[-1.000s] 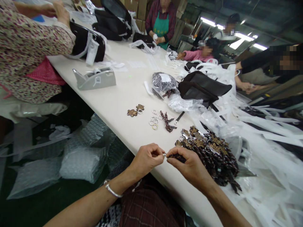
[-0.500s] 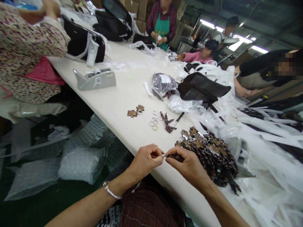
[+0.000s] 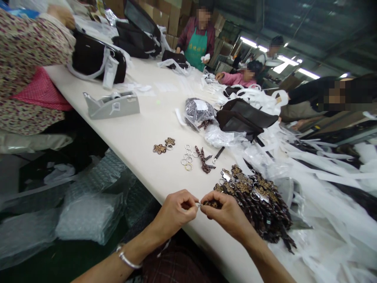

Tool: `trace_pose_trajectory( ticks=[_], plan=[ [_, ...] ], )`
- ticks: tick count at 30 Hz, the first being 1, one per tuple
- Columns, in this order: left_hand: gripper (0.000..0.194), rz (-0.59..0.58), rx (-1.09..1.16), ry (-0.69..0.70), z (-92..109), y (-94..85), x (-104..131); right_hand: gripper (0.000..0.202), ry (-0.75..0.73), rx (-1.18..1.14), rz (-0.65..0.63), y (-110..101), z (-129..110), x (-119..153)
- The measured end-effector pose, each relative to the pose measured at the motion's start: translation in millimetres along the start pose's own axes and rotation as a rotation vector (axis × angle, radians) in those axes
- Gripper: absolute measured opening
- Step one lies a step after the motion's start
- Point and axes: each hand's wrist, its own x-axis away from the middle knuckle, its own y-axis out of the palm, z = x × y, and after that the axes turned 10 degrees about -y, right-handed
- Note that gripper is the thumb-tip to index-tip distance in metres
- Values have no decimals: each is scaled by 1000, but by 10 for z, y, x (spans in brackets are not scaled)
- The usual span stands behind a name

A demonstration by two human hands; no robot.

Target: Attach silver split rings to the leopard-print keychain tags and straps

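Observation:
At the table's near edge, my left hand (image 3: 176,212) is closed in a pinch on a small silver metal ring (image 3: 198,204). My right hand (image 3: 226,212) grips a leopard-print charm (image 3: 213,203) between thumb and fingers, right against the ring. The fingers partly hide both pieces. Ahead lie several loose metal rings (image 3: 187,159), a leopard-print strap (image 3: 203,159) and two flower-shaped leopard charms (image 3: 159,148) with a ring. To the right of my right hand is a heap of leopard-print charms with rings and dark tassels (image 3: 256,200).
A grey tape dispenser (image 3: 113,105) stands at the left table edge. Dark bags (image 3: 246,116), a plastic-wrapped bundle (image 3: 198,110) and white strips (image 3: 332,188) cover the right side. Bubble-wrap packs (image 3: 88,216) lie below at left. Co-workers stand around the table (image 3: 141,129).
My view has shifted slightly; both hands stay together at the ring and charm. Across the table, the person in the green apron has moved their hands apart.

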Motion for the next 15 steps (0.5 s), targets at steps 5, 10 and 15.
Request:
trace_pose_trajectory(
  ticks=[5,10,15],
  plan=[
    [16,39,-77,68,-63,-13,-45,18,-184,257,50,132,37,-124],
    [15,53,5,12,-179,-112,-125,11,-69,69,-113,-1,163,-369],
    [15,68,72,-68,-238,-242,-223,21,-78,244,115,-323,297,-934]
  ],
)
